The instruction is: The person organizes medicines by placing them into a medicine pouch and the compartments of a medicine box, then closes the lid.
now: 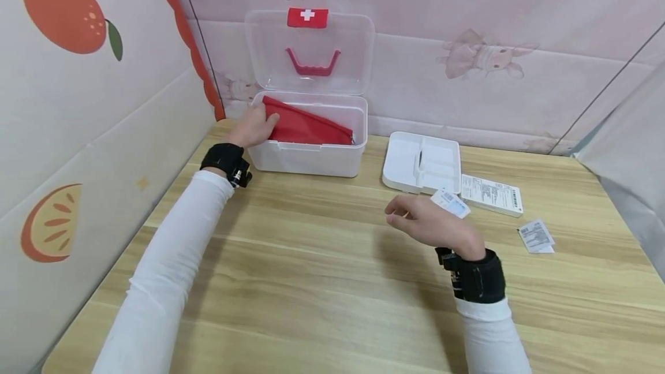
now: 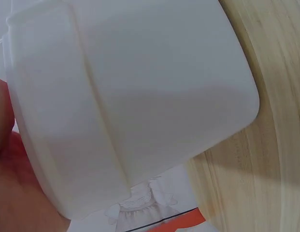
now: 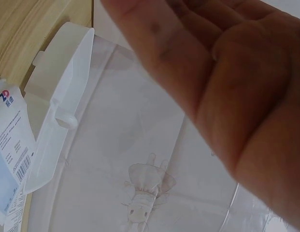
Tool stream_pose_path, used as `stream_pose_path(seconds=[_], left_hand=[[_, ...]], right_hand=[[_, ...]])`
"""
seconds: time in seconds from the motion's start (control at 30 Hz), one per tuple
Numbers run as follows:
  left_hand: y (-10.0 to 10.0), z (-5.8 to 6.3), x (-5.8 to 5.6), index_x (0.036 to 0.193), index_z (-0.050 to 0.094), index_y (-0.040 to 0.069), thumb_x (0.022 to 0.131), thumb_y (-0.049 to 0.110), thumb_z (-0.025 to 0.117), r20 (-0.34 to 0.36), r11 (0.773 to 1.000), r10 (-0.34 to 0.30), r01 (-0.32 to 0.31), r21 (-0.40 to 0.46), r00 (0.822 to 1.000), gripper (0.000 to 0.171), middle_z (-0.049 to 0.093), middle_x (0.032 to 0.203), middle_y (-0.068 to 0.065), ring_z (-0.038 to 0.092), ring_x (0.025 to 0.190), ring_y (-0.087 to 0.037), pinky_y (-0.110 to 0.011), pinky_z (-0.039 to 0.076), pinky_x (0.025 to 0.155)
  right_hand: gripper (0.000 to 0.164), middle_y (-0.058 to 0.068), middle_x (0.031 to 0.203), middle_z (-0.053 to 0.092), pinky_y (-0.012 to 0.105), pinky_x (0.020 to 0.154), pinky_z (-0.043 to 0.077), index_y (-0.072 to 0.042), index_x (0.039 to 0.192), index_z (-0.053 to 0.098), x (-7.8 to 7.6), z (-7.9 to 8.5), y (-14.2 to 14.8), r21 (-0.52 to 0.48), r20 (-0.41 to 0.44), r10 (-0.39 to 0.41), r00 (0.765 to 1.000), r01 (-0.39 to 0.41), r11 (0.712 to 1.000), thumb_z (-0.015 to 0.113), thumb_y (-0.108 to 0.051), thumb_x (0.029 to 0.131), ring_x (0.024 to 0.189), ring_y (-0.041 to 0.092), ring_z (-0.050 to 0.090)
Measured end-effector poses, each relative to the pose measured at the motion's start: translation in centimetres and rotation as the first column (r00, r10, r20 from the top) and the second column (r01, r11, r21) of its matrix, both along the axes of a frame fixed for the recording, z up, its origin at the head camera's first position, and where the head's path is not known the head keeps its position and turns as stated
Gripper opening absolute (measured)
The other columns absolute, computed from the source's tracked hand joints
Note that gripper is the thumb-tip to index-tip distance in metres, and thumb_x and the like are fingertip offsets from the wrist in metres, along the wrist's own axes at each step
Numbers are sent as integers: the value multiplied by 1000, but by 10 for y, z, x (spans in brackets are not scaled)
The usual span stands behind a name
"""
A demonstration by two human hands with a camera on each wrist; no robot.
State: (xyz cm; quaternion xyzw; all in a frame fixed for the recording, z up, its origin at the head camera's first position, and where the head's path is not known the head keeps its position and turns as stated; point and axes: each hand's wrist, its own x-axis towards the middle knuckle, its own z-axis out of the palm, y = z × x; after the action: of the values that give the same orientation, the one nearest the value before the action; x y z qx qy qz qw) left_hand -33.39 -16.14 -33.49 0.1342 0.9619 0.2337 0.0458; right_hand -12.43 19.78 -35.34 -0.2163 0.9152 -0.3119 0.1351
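Observation:
A translucent plastic first-aid box stands at the back of the table, its lid raised against the wall. Inside it, a red fabric pouch lies at a slant. My left hand pinches the pouch's left end, thumb on top, at the box's left rim. From the left wrist, the box wall fills most of the view, with that hand at the left edge. My right hand hovers over the table with loosely bent fingers and nothing in it. Just behind it lies a white-and-blue packet.
A white divided tray sits right of the box. Beside it lie a flat printed white box and small printed packets. Fabric walls with printed animals and fruit enclose the wooden table at the back and left.

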Motion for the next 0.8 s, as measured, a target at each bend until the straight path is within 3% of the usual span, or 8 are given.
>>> stream_pose_path(seconds=[0.2,0.3,0.37,0.43,0.5,0.6,0.8], left_hand=[[3,0,-2,146,37,-10,109,32,26,88,994,-78,85,-74,993,57,45,144,-28,45,127,-41,-52,33,112],[3,1,0,141,46,-6,109,39,22,146,994,-68,79,-74,987,61,53,122,-25,47,118,-38,-49,37,105],[2,2,1,138,49,-6,108,45,19,170,994,-54,69,-83,984,66,51,109,-23,47,113,-37,-47,37,98],[2,1,0,139,48,-6,107,49,17,193,993,-40,61,-101,980,71,48,108,-22,46,111,-37,-47,36,96],[2,1,-1,146,39,-7,106,52,15,215,990,-40,68,-126,976,75,49,128,-24,43,120,-38,-49,35,103],[3,1,-2,153,28,-5,105,55,13,252,983,-40,84,-164,967,77,35,152,-25,37,135,-40,-53,28,114],[5,6,-4,154,24,-4,106,52,16,332,973,-41,114,-201,942,75,27,158,-25,29,143,-41,-56,21,118]], right_hand=[[25,7,109,69,40,85,54,-3,117,64,0,-1,1,-7,14,5,1000,-5,1000,56,-21,101,102,23,65],[24,7,109,69,40,84,54,-4,116,64,-1,-1,1,-4,4,5,1000,-5,1000,56,-20,101,101,23,65],[24,7,108,69,40,84,54,-4,116,64,-1,0,1,0,5,4,1000,-4,1000,56,-21,101,101,22,65],[24,7,107,69,39,83,54,-4,116,64,-1,0,0,0,7,3,1000,-3,1000,56,-21,101,99,21,65],[24,6,106,69,39,82,54,-4,116,64,-1,0,0,-1,7,4,1000,-4,1000,56,-21,101,98,21,65],[23,6,106,69,38,82,54,-4,116,64,-1,0,0,-4,8,3,1000,-3,1000,55,-20,101,98,20,65],[24,6,106,69,38,82,53,-4,117,64,-2,0,-1,1,18,-3,1000,3,1000,55,-20,101,98,20,64]])
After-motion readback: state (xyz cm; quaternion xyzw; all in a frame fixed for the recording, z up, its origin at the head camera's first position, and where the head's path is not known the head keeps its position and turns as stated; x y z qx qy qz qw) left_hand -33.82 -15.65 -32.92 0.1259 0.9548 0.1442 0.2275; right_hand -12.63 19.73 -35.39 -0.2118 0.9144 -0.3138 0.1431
